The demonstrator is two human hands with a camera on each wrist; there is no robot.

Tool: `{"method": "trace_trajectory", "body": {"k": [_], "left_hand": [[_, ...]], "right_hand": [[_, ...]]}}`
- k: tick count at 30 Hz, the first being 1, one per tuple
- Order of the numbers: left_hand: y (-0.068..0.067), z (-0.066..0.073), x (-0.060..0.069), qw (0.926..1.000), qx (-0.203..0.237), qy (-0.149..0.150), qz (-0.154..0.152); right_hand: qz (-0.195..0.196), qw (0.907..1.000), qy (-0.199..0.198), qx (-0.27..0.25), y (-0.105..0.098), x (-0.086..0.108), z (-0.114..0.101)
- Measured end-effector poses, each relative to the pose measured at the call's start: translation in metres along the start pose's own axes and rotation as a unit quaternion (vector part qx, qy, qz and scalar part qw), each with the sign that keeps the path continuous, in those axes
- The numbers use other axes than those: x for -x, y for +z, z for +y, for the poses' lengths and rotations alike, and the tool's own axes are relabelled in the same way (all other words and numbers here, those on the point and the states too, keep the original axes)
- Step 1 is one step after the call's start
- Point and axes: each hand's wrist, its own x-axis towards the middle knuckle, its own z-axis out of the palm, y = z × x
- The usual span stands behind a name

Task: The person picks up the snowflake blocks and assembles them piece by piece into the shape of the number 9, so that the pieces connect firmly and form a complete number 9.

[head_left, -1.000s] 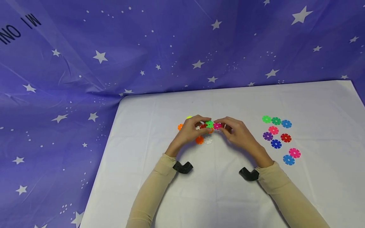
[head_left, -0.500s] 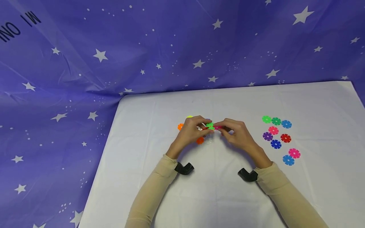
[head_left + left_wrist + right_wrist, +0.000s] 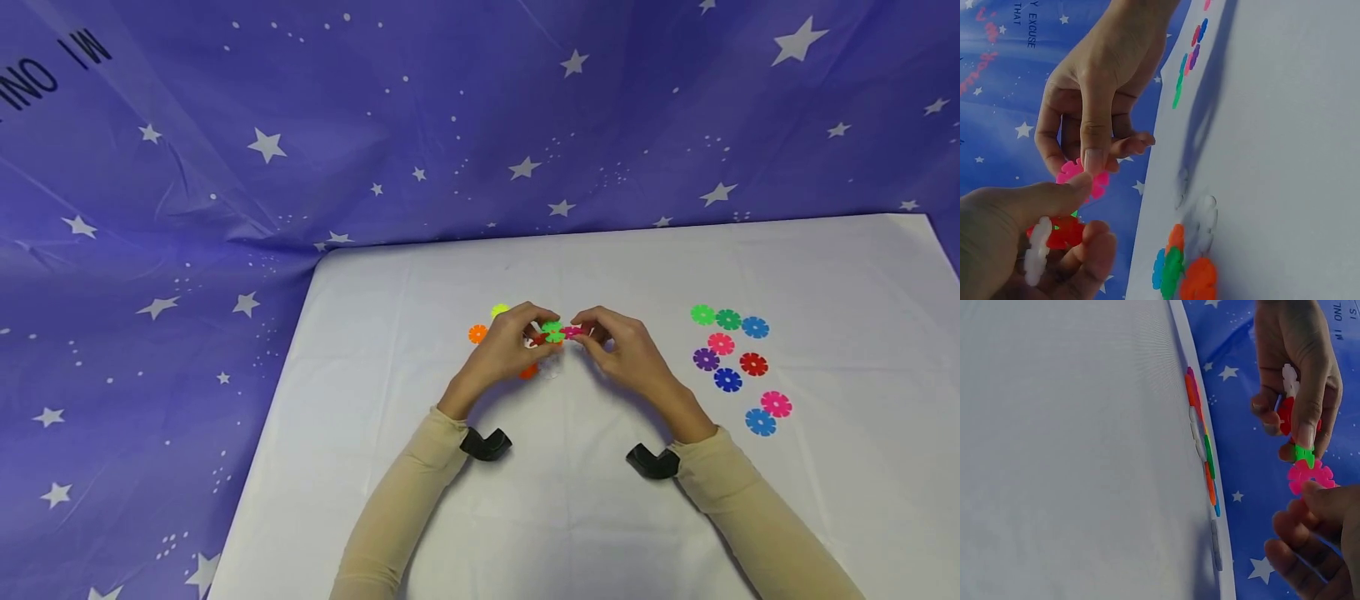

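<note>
Over white tablecloth (image 3: 570, 517), got green disc (image 3: 1304, 455) pinched in left hand (image 3: 498, 350), pink disc (image 3: 1300, 477) in right hand (image 3: 630, 354), could slip if twisted crooked.

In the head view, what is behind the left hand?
A yellow disc and an orange disc show partly past the left hand; whatever lies fully behind it is covered in that view.

Held pink notched disc (image 3: 1300, 479), three o'clock: smooth plastic. Table cover (image 3: 570, 508), six o'clock: matt cloth, creased. Backdrop (image 3: 450, 108), twelve o'clock: smooth fabric. Sleeve (image 3: 401, 508), seven o'clock: matt cloth.
</note>
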Motion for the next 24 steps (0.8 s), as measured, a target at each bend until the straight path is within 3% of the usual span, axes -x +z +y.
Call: {"method": "trace_trajectory", "body": {"k": [4, 7, 13, 16, 24], "left_hand": [[0.001, -0.003, -0.001, 0.9997, -0.016, 0.018, 0.005], [0.001, -0.006, -0.001, 0.9996, -0.025, 0.012, 0.008], [0.000, -0.014, -0.001, 0.9994, -0.031, -0.012, 0.001], [0.000, -0.016, -0.001, 0.9994, -0.033, -0.003, -0.004], [0.002, -0.016, -0.001, 0.9990, -0.041, -0.011, -0.012]], "right_hand": [[-0.015, 0.9996, 0.023, 0.010, -0.004, -0.001, 0.003], [-0.033, 0.9965, 0.068, 0.036, -0.011, 0.000, 0.009], [-0.137, 0.9758, 0.156, 0.070, -0.021, 0.004, 0.020], [-0.163, 0.9704, 0.156, 0.088, -0.014, 0.006, 0.021], [-0.143, 0.9675, 0.154, 0.141, -0.002, 0.005, 0.012]]}}
